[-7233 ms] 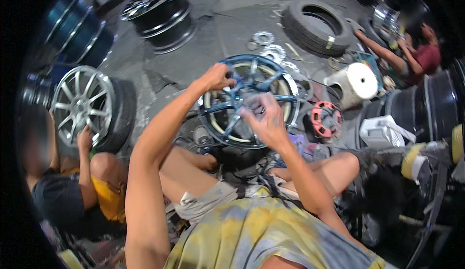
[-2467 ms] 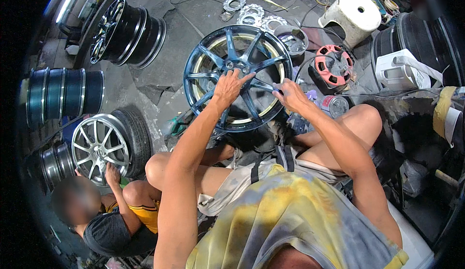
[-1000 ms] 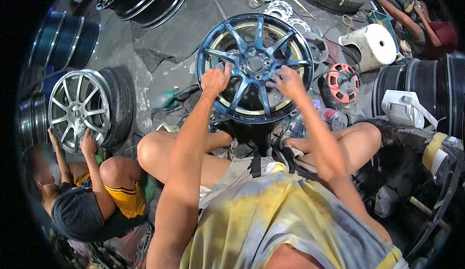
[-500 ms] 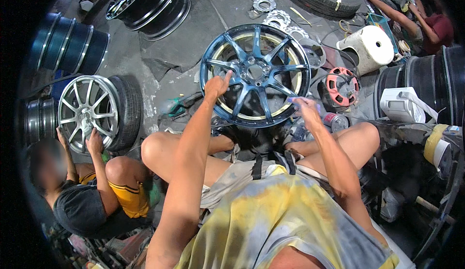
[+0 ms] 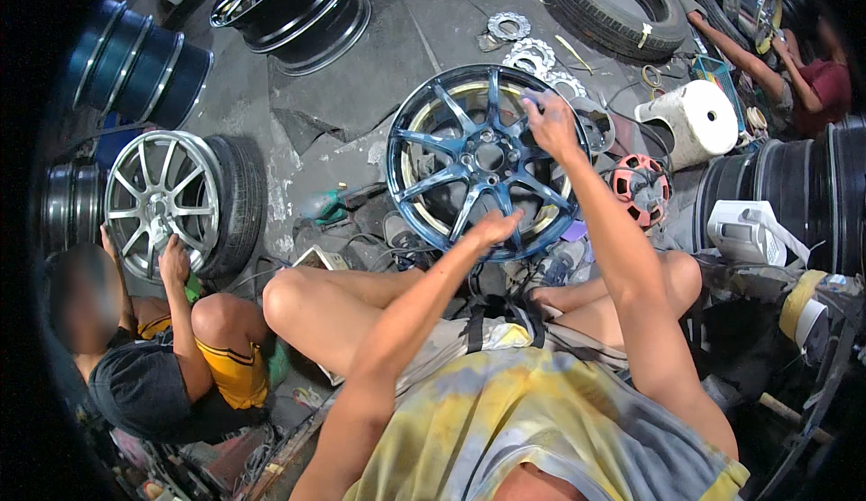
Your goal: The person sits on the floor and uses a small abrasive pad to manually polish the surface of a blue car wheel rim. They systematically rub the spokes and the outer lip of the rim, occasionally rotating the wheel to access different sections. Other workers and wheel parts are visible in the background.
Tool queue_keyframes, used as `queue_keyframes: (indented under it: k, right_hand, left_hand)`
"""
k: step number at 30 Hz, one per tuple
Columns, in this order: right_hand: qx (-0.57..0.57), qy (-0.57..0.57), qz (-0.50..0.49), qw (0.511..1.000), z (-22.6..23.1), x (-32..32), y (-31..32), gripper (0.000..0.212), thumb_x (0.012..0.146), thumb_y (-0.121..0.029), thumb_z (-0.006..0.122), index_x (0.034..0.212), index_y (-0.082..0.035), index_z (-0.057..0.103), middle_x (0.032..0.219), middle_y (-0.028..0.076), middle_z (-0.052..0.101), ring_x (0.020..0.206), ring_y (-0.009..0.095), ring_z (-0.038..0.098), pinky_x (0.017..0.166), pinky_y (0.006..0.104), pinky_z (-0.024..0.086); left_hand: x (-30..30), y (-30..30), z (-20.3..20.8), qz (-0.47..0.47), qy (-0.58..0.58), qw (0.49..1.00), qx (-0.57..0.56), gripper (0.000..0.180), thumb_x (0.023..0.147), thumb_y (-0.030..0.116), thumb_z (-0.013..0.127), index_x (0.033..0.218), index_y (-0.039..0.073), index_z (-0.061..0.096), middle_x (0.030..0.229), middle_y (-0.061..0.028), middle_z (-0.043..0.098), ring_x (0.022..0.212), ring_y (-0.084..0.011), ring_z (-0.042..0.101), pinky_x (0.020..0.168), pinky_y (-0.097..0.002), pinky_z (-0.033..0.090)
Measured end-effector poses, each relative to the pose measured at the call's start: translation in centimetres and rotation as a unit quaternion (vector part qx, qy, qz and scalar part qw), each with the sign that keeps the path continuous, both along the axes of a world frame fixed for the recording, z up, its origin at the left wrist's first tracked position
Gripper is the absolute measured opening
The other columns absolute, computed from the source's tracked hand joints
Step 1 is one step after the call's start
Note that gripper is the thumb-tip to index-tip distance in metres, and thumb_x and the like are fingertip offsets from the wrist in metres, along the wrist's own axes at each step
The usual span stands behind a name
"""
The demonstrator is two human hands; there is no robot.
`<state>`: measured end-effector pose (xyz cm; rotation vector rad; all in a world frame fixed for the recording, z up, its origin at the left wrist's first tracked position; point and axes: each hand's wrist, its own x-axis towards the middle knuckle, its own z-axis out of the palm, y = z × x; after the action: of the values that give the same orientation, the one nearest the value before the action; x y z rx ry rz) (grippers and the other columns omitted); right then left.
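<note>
A multi-spoke wheel rim (image 5: pixel 439 145) with a dark blue, streaked finish leans in front of my crossed legs. My left hand (image 5: pixel 496 228) is closed on the end of a spoke at the rim's lower edge. Its thumb side rests against the metal. Across the upper right of the wheel reaches my right hand (image 5: pixel 550 124), its bent fingers pressed to a spoke near the outer lip. A purplish tint shows at those fingertips, but whatever lies under them is too small to make out.
To the left a co-worker holds a silver wheel (image 5: pixel 162 203) beside a tire (image 5: pixel 239 199). A black rim (image 5: pixel 302 18) stands farther back. A white stool (image 5: pixel 690 118), a red reel (image 5: pixel 640 190) and a tire (image 5: pixel 618 5) lie to the right; another person works beyond.
My left hand has moved from the wheel's left spokes to its lower edge. My right hand has gone from the lower right up to the upper right. The wheel appears slightly lower and farther right.
</note>
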<state>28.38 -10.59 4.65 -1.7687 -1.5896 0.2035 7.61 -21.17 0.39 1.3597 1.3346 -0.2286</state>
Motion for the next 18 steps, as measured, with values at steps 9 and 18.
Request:
queue_keyframes:
  k: [9,18]
  right_hand:
    - [-0.088,-0.084,-0.027,0.992,-4.5,-6.2,-0.5,0.027,0.099,-0.025,0.062,0.113,-0.008,0.077,0.108,0.018,0.068,0.104,0.037,0.064,0.089,0.0511,0.048]
    - [-0.068,-0.076,-0.126,0.987,-6.7,-9.5,-0.6,0.025,0.101,-0.022,0.055,0.109,-0.004,0.070,0.110,0.018,0.066,0.107,0.038,0.063,0.088,0.0565,0.043]
  left_hand:
    - [-10.0,11.8,4.3,0.031,0.063,0.847,0.527,0.055,0.104,0.043,0.054,0.081,-0.003,0.072,0.087,-0.0306,0.071,0.084,-0.0493,0.069,0.080,-0.0571,0.054]
    - [-10.8,9.5,1.3,-0.074,0.157,0.895,0.410,0.077,0.108,0.051,0.039,0.069,-0.005,0.074,0.073,-0.0302,0.069,0.078,-0.0463,0.072,0.079,-0.0497,0.059]
